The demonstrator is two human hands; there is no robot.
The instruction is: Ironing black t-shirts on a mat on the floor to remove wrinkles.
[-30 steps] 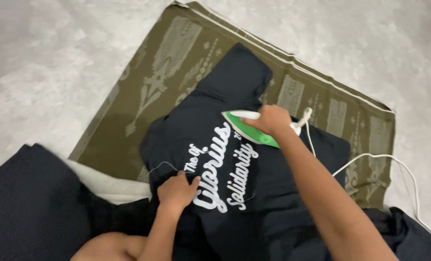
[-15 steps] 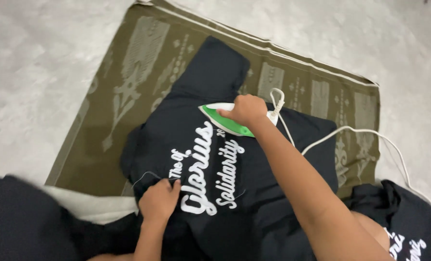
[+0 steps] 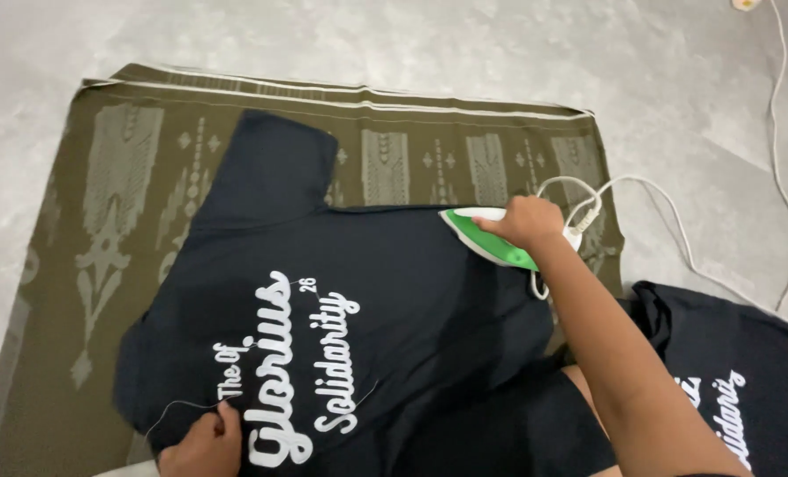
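Observation:
A black T-shirt (image 3: 394, 300) with white script lettering lies spread flat on an olive patterned cloth (image 3: 102, 203) on the floor. My right hand (image 3: 524, 221) grips the handle of a green and white iron (image 3: 482, 237), which rests on the shirt's upper right edge. My left hand (image 3: 201, 443) presses down on the shirt's lower left part, beside the lettering, fingers curled on the fabric. A thin white thread runs from near that hand across the shirt.
The iron's white cord (image 3: 676, 238) loops off to the right over the grey floor (image 3: 464, 44). A second black shirt (image 3: 738, 389) with white lettering lies at the lower right, beside my right arm.
The iron has slid with my right hand towards the shirt's right edge. My left hand stays pinned at the lower left. The view has swung, so the cloth now lies squarer.

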